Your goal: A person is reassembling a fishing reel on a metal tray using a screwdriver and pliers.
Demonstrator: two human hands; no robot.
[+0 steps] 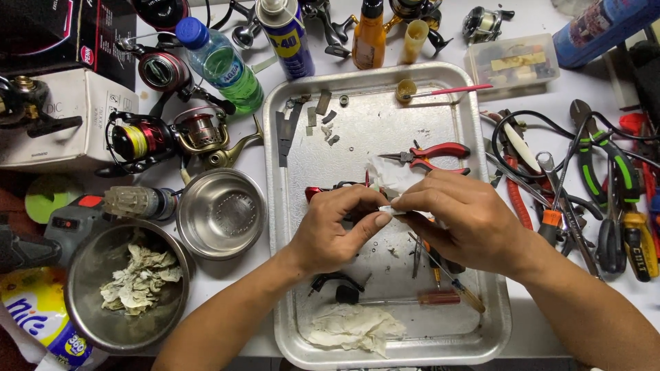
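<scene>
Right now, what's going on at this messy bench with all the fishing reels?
A person works over a metal tray with both bare hands. The left hand and the right hand pinch a small white piece between them, above a dark reel part with red trim. Red-handled pliers, screwdrivers and crumpled tissue lie in the tray. Spinning reels and two steel bowls sit to the left, hand tools to the right.
</scene>
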